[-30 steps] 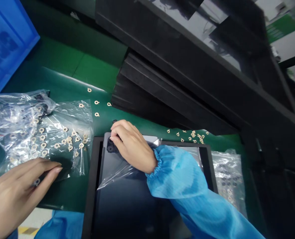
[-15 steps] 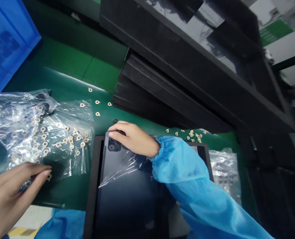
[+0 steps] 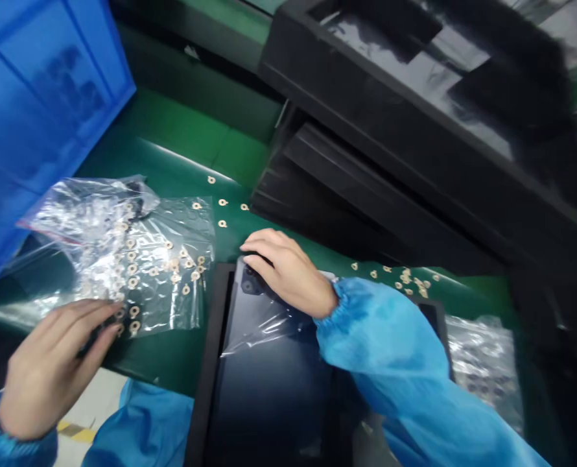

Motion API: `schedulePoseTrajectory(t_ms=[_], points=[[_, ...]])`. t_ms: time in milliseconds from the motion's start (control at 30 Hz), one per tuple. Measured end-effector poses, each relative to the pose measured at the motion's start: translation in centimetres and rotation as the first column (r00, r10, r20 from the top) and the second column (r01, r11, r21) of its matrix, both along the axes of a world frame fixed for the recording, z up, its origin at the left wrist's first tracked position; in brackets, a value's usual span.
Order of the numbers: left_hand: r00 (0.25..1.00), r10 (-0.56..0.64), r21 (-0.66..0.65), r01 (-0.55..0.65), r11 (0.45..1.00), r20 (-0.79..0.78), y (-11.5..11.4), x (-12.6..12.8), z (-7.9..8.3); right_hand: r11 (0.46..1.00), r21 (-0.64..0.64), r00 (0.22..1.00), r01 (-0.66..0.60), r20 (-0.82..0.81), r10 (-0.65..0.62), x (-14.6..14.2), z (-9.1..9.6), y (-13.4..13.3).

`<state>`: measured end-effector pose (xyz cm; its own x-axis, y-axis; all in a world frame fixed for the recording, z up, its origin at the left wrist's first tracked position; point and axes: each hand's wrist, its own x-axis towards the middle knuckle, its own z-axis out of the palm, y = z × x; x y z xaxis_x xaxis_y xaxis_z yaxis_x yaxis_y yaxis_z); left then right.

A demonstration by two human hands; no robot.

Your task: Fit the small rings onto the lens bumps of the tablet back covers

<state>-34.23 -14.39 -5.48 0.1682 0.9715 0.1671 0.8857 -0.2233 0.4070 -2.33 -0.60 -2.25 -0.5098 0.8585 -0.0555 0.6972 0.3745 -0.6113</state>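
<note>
A dark grey tablet (image 3: 269,395) lies back up in a black tray (image 3: 205,363), with creased clear film (image 3: 264,331) across its upper part. My right hand (image 3: 288,272) is closed over its top left corner. The thumb lies by the camera module (image 3: 250,283), and the other fingers curl at the top edge; the palm hides part of the back. At lower left, my left hand (image 3: 62,357) has thumb and forefinger apart beside small beige tabbed rings (image 3: 133,311). These sit in rows on a clear plastic bag (image 3: 172,311); some are hidden by the fingertips.
A blue crate (image 3: 98,110) stands at upper left. Black foam blocks (image 3: 347,188) and a large black frame (image 3: 395,97) fill the back right. More loose rings (image 3: 408,277) lie behind the tray, and another plastic bag (image 3: 485,363) is to its right.
The view has swung left, so everything appears further right. My left thumb and forefinger have parted from a pinch, uncovering rings on the bag. My right hand stays at the tablet's corner.
</note>
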Motion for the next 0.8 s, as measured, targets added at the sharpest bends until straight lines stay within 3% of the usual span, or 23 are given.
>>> schedulePoseTrajectory(t_ms=[67,133,200,267,433,567,800], points=[[0.995,-0.078,0.061,0.082,0.995,-0.067,-0.1,0.3,-0.1,0.980,0.194,0.998,-0.044,-0.027,0.050,-1.8,0.5,-1.6],[0.984,-0.130,0.063,0.138,0.988,-0.121,-0.1,0.4,-0.5,0.941,0.276,0.974,-0.194,-0.061,0.219,-4.6,0.6,-3.4],[0.976,-0.135,0.030,0.142,0.989,-0.169,-0.2,0.4,-0.9,0.893,0.247,0.916,-0.377,-0.044,0.399,-7.8,0.1,-5.0],[0.970,-0.115,0.003,0.119,0.993,-0.216,-0.3,0.4,-1.4,0.856,0.177,0.871,-0.485,0.006,0.492,-10.7,-1.0,-6.1],[0.966,-0.089,0.005,0.093,0.996,-0.241,-0.3,0.2,-2.0,0.850,0.099,0.856,-0.517,0.090,0.509,-13.9,-3.5,-6.6],[0.964,-0.117,-0.010,0.118,0.993,-0.238,-0.2,-0.1,-2.0,0.835,0.063,0.835,-0.546,0.118,0.538,-13.9,-3.6,-6.6],[0.966,-0.126,-0.026,0.123,0.992,-0.224,-0.2,-0.2,-1.8,0.872,0.035,0.867,-0.488,0.136,0.480,-14.4,-3.6,-6.9]])
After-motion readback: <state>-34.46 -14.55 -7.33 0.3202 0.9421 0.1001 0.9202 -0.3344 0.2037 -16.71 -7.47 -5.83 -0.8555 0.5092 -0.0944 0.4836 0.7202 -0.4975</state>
